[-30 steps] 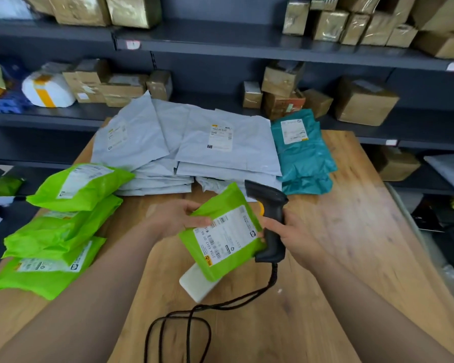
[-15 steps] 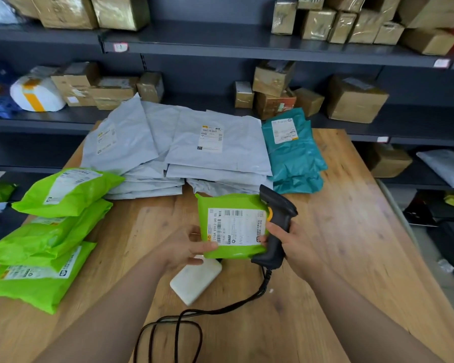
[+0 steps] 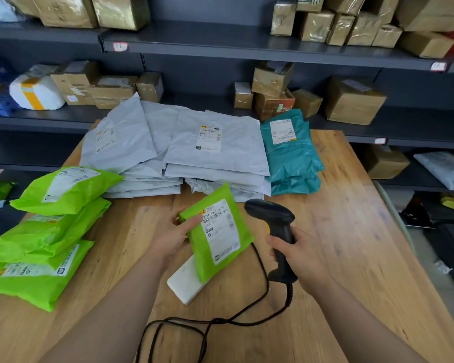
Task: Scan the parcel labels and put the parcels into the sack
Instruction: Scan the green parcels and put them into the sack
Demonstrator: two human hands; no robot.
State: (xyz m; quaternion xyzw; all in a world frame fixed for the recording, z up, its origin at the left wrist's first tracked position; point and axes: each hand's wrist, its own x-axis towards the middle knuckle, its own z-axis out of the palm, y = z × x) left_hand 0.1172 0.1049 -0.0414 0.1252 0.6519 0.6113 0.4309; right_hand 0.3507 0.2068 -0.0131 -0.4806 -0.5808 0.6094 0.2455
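One green parcel (image 3: 215,233) is in hand, held above the table (image 3: 357,231) near its middle, label (image 3: 222,230) up. L hand (image 3: 172,238) grips its upper-left corner, thumb lying over the label's edge. R hand (image 3: 303,255) is wrapped round the scanner (image 3: 275,224) handle, head turned toward the parcel, just beside it and not touching. Whether the label has been read: cannot tell. No sack in view, so no count of parcels bagged.

Left to do, approx.: green pile (image 3: 50,231) at the left, grey stacks (image 3: 215,153) at the back, teal pile (image 3: 291,158) beside them (top labels face up). Judged early in the job.

Room: bare wood to the right and front-right. Green pile sits close to the left edge. A white slab (image 3: 184,284) lies under the parcel. The cable (image 3: 220,320) loops near the front edge; judged a snag risk for a low sweep.
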